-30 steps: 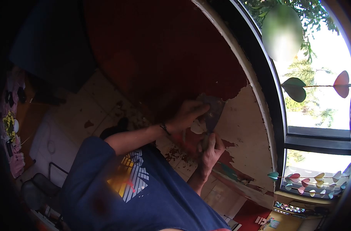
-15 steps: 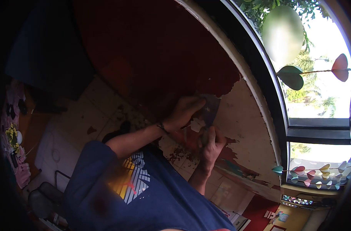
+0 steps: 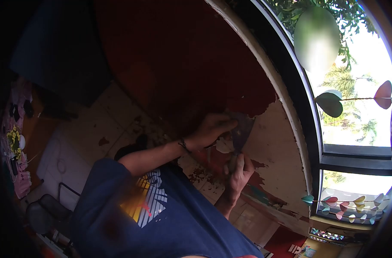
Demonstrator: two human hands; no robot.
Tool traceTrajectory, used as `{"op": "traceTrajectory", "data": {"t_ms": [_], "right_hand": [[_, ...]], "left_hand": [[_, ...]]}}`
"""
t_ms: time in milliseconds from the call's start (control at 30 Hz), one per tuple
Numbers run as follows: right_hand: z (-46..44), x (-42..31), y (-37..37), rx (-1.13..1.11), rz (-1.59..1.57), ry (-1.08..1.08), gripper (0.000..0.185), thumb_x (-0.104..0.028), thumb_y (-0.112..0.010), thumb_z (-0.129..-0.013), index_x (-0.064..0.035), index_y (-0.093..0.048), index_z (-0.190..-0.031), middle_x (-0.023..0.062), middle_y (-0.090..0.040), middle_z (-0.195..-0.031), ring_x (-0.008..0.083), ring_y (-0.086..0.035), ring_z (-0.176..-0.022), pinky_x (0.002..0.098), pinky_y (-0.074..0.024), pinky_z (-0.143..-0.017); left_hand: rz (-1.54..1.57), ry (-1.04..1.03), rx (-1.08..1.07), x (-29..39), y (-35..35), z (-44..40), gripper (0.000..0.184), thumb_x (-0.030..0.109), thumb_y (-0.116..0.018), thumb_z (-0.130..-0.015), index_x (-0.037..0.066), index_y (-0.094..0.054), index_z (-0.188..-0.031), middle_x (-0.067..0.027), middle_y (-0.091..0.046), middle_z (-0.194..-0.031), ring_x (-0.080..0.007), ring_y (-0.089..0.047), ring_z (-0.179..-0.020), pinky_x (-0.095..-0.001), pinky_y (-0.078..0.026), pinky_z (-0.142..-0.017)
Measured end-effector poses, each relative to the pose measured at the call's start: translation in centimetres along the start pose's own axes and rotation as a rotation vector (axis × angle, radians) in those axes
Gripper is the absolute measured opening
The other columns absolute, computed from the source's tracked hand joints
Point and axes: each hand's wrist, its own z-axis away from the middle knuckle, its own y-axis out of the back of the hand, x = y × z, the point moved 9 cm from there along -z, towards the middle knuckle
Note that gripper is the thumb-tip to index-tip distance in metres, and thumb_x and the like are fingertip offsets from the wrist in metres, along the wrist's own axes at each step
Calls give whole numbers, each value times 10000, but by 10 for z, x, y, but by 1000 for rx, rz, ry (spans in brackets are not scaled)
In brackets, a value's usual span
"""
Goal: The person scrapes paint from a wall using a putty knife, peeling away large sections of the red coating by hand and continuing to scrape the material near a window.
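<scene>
A paint scraper (image 3: pixel 243 134) with a wide, dark metal blade lies against the wall, where red paint meets a bare beige patch. My right hand (image 3: pixel 239 171) is closed round its handle. My left hand (image 3: pixel 213 130), with a dark band at the wrist, grips the side of the blade with thumb and fingers. The red paint (image 3: pixel 196 64) has a ragged edge (image 3: pixel 264 106) by the blade's far corner. A pale chipped spot (image 3: pixel 224 145) shows between my hands. Shadow hides some fingers of my left hand.
A dark-framed window (image 3: pixel 355 155) with strings of paper hearts (image 3: pixel 342 202) runs along the right. Paint flakes (image 3: pixel 138 124) litter the tiled floor. At the left are a dark chair (image 3: pixel 43 213) and a table (image 3: pixel 45 129) with pink cloth.
The view has shifted slightly, so the wall, window and hands sit a little lower and the upper wall further right. Both hands keep their hold on the scraper.
</scene>
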Motion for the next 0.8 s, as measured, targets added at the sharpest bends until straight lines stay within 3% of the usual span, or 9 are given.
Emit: {"op": "traceTrajectory", "data": {"t_ms": [100,233,500,800], "right_hand": [[0,-3,-2,-3,-50,-1,261,-161,-495,-941,65,-587,-1036,62,-583,-754,72,-472,-535,204,-336,-408],[-5,-19,-28,-19,-56,59,264,-161,-489,-944,65,-578,-1047,70,-577,-745,78,-467,-524,205,-346,-405],[11,-19,-7,14,-13,39,254,-135,-473,-948,62,-582,-1064,80,-581,-757,72,-460,-527,201,-352,-407],[16,-30,-14,69,38,41,291,-125,-477,-945,51,-553,-1164,65,-574,-775,56,-450,-544,190,-349,-410]], "left_hand": [[71,-45,45,1,-4,-2,290,288,-515,-932,23,-618,-872,-2,-594,-721,-57,-545,-629,-221,-447,-577],[302,16,70,13,-5,0,279,276,-525,-926,16,-619,-885,-6,-594,-737,-55,-543,-635,-221,-440,-572],[29,-67,-7,-3,-14,-1,332,306,-498,-939,21,-633,-835,-5,-608,-736,-53,-554,-654,-230,-452,-591],[135,-128,21,9,-14,2,343,303,-495,-941,9,-645,-852,-13,-615,-736,-62,-566,-664,-235,-457,-594]]}}
